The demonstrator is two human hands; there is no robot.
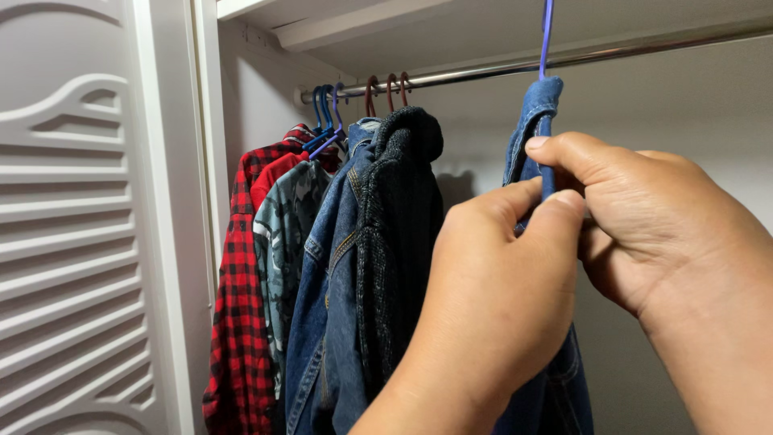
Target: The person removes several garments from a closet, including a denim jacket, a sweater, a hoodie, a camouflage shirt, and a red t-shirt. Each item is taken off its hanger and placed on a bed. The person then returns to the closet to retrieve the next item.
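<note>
Where the blue hanger [547, 32] hooks over the closet rod [612, 52], near its right end: denim shirt [533, 121] hanging, collar just above both grips. Left hand [491, 298] thumb and forefinger pressed together on the denim below the collar; right hand [644, 217] pinching the same spot from the right, fingertips touching. Well apart at the rod's left end: red plaid shirt [237, 306], camouflage shirt [282, 234], denim jacket [326, 282], dark jacket [398, 234].

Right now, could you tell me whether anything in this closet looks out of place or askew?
Nothing stands out. The denim garment between both hands hangs apart from the bunched shirts and jackets at the rod's left end, and none looks damaged.
</note>
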